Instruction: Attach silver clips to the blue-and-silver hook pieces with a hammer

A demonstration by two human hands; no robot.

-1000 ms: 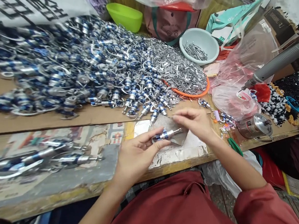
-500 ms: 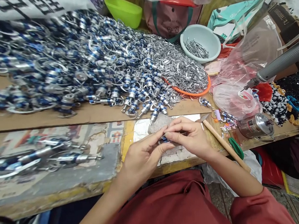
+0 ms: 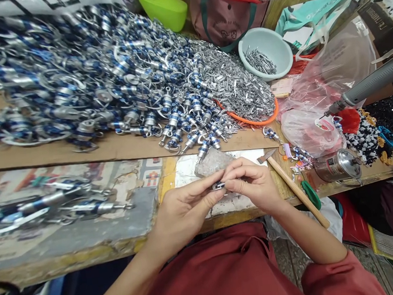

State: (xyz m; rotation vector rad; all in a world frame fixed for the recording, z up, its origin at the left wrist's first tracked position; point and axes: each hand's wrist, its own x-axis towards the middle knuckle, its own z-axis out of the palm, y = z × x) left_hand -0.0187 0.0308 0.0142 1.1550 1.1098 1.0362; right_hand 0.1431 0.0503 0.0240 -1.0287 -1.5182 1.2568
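A small blue-and-silver metal piece (image 3: pixel 218 186) is held over the front of the bench, mostly covered by fingers. My left hand (image 3: pixel 187 205) pinches it between thumb and fingers. From the other side, my right hand (image 3: pixel 249 182) closes its thumb and fingertips at the piece's right end; what lies deeper in that grip is hidden. Just beyond the hands a grey stone block (image 3: pixel 211 163) rests on a white patch of the bench. To the right lies a hammer (image 3: pixel 296 191) with a wooden handle, its head near the right hand.
A large heap of blue-and-silver metal pieces (image 3: pixel 115 81) spreads across the back left. Beside it are small metal plates (image 3: pixel 239 88) with an orange ring (image 3: pixel 259 122), and a pale bowl (image 3: pixel 282 50) of pins. At right are an electric screwdriver (image 3: pixel 373 81) and a lidded cup (image 3: pixel 336 168).
The right fingertips have shifted slightly right, so more silver of the held piece shows. The hammer head is now uncovered. The view has moved a little.
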